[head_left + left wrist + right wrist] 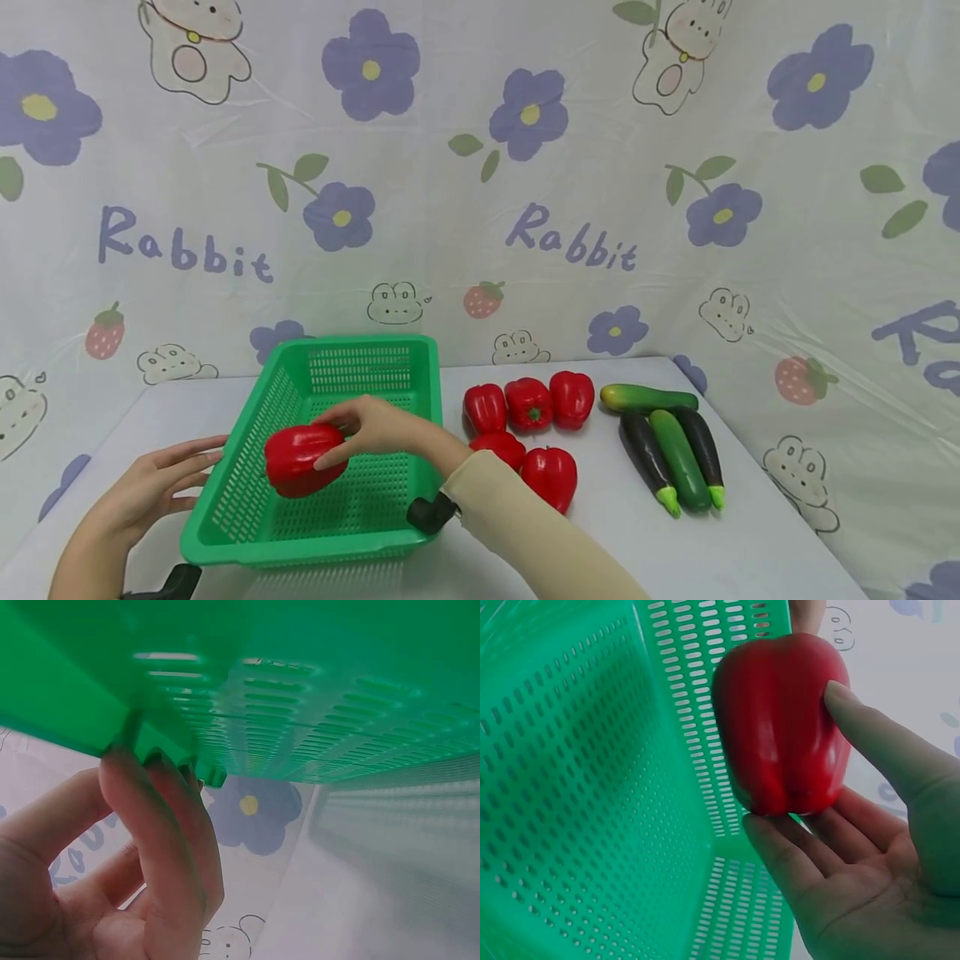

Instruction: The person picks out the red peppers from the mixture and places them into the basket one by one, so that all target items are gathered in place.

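Observation:
A glossy red bell pepper [296,460] is in my right hand [378,429], held between thumb and fingers over the green plastic basket [307,550]. In the right wrist view the thumb lies along one side of the pepper [780,727], and the fingers of the right hand [862,877] support its end. My left hand [153,487] is at the basket's left side. In the left wrist view, the fingertips of that hand [165,847] touch the outside of the basket [300,667] just under its rim.
Several red bell peppers [528,404] lie grouped on the white table [637,550] right of the basket. Farther right are dark eggplants [645,454] and green cucumber-like vegetables [678,458]. A patterned cloth [435,167] hangs behind the table.

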Tool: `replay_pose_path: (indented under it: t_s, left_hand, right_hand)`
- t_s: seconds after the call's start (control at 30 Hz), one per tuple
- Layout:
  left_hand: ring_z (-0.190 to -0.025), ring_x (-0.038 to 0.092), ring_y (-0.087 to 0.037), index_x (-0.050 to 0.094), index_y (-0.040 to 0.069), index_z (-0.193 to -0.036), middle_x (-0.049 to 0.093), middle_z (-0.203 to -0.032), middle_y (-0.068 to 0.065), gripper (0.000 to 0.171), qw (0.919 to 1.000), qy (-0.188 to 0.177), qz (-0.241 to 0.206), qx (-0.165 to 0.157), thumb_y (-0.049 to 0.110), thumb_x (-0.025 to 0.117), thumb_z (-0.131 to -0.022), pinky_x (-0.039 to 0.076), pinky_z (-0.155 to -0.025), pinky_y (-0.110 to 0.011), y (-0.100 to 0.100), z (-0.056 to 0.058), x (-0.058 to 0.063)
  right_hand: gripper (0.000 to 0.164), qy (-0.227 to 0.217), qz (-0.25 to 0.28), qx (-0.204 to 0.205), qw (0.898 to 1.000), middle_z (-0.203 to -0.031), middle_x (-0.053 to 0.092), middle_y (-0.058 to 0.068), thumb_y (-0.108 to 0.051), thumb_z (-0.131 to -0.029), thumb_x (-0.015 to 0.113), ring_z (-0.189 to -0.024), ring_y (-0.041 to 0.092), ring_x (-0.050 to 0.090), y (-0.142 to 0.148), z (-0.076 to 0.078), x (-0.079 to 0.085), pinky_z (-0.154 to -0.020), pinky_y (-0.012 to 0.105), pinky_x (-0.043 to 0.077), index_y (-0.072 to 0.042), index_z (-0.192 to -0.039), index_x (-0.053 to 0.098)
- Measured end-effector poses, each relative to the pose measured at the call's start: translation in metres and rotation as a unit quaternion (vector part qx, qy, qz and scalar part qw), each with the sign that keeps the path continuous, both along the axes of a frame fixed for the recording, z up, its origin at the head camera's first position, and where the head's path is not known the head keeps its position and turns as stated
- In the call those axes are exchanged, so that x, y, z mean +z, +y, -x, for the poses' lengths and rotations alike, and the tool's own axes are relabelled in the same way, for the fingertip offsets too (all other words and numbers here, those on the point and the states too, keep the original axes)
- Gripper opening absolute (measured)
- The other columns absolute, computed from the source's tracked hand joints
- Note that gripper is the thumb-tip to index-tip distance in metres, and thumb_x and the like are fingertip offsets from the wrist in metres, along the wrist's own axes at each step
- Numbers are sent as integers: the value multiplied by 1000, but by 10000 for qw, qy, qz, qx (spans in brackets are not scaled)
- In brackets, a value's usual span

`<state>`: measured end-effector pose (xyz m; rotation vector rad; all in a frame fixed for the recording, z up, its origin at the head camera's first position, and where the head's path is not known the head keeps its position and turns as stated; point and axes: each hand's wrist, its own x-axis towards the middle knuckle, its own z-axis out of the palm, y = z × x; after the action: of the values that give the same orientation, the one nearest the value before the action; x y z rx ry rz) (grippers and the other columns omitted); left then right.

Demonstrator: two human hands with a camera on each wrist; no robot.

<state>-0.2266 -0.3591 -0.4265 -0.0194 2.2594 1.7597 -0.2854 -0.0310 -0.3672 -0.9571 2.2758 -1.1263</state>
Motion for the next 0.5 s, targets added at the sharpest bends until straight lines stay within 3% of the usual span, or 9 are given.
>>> replay_pose_path:
  t_s: [0.5]
  left_hand:
    - [-97,65,1,63,43,-118,64,-103,29,23,9999,-52,98,51,32,54,-101,55,-84,-33,2,-1,2]
  right_hand:
    - [50,-411,-529,284,9974,-118,68,-2,-23,-85,76,-101,5,60,-1,-1,-3,-76,22,53,-14,-131,62]
